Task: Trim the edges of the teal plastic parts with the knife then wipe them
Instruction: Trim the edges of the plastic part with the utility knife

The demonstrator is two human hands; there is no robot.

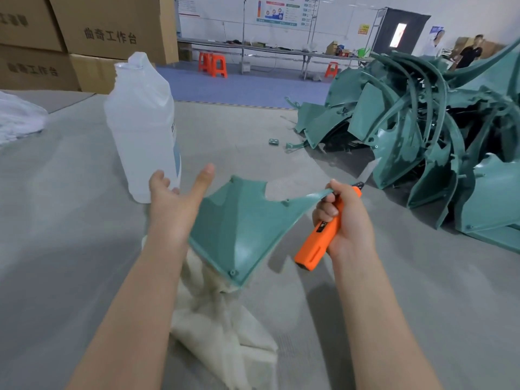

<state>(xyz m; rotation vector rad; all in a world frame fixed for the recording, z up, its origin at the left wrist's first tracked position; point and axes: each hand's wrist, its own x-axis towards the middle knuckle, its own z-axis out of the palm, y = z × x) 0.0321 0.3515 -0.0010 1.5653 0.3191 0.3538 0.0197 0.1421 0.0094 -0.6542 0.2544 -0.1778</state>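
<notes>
A teal plastic part [242, 226], roughly triangular with a notch in its top edge, is held above the grey table [70, 220]. My left hand [174, 204] supports its left edge with straight fingers and the thumb raised. My right hand [346, 220] grips an orange utility knife [320, 237] and also pinches the part's thin right tip. The knife's blade points up and to the right, towards the pile. A cream cloth [225, 333] lies crumpled on the table under the part.
A tall translucent plastic bottle [143, 128] stands just behind my left hand. A big pile of teal parts [422, 136] fills the right side of the table. Cardboard boxes [84, 38] are stacked at the back left. A white bag [19, 119] lies far left.
</notes>
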